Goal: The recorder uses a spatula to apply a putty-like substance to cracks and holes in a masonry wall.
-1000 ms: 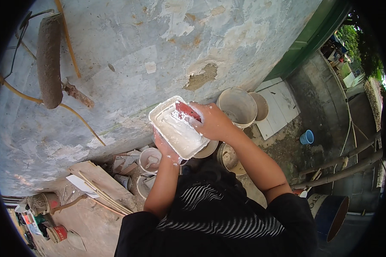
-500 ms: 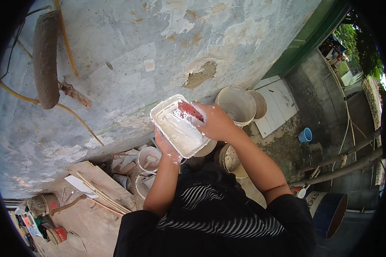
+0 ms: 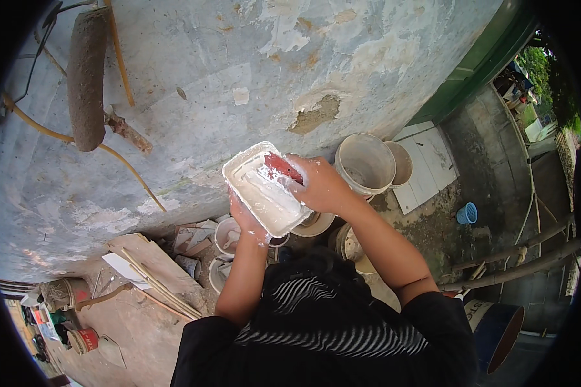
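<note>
"Where's the tray point(image 3: 237, 169)?"
"Raised in front of the patchy wall point(image 3: 206, 97). The left hand point(image 3: 247, 216) has its grip around the tray's left side, partly hidden beneath."
"And the right hand point(image 3: 316, 184)?"
"Its grip is closed on a red tool point(image 3: 282, 169) over the white paste point(image 3: 265, 193); I can't tell how the far end meets it."
"Any advice?"
"I'd brace the tray firmly and work the tool in even, shallow strokes, clear of the rim."

Black short-sleeved shirt point(image 3: 368, 316), wavy white stripes point(image 3: 352, 343), white-smeared fingers point(image 3: 295, 162)
</note>
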The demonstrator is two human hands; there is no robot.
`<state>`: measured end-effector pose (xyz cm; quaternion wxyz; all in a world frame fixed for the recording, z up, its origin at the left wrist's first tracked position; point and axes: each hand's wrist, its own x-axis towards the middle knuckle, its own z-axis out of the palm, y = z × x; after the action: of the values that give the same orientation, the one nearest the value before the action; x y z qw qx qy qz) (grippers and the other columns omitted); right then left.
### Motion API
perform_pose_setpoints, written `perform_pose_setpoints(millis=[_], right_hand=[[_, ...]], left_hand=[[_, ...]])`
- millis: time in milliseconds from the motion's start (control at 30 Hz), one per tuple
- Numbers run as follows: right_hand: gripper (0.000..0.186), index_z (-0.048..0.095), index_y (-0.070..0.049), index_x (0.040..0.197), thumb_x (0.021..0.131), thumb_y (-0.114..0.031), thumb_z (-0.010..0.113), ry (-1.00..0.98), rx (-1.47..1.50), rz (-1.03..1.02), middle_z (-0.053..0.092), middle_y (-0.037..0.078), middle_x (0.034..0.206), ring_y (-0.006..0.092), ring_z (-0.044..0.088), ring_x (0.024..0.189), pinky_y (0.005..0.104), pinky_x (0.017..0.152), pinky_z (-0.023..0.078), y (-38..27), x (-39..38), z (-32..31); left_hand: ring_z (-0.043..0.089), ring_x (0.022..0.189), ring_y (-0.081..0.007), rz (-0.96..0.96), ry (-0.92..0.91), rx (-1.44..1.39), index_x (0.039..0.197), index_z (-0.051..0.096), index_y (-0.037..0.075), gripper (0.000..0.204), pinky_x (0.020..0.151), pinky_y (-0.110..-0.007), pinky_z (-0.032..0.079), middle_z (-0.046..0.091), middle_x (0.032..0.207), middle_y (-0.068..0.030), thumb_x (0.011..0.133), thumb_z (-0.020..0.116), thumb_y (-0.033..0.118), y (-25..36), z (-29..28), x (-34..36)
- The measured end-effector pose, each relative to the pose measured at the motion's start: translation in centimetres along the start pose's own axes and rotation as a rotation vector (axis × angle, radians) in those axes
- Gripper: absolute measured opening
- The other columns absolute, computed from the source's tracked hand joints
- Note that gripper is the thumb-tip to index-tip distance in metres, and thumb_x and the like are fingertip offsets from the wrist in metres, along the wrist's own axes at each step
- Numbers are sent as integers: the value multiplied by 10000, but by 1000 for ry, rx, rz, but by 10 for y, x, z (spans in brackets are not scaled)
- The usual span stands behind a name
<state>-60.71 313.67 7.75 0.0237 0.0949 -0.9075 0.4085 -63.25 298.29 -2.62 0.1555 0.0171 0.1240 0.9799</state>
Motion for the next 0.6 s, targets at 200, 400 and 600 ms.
perform_pose_setpoints(millis=[200,400,600], right_hand=[[391,544,-15,1130,768,-136,629,-49,38,-26,621,232,863,405,590,805,413,721,476,-2,0,6],[412,525,3,1131,750,-127,616,-26,3,-160,621,234,884,408,587,823,441,733,477,-3,-2,8],[428,526,33,1134,752,-135,620,88,-90,-198,620,246,889,414,589,832,440,752,473,-8,-24,-8]], left_hand=[[518,1119,-327,52,57,42,1311,413,58,563,958,-457,425,505,1256,-154,920,312,450,6,5,-12],[517,1124,-320,135,48,12,1312,412,56,568,960,-455,423,503,1263,-152,912,330,452,2,7,-24],[508,1136,-307,190,52,-32,1299,430,63,540,977,-431,407,508,1257,-143,914,341,431,-37,18,-38]])
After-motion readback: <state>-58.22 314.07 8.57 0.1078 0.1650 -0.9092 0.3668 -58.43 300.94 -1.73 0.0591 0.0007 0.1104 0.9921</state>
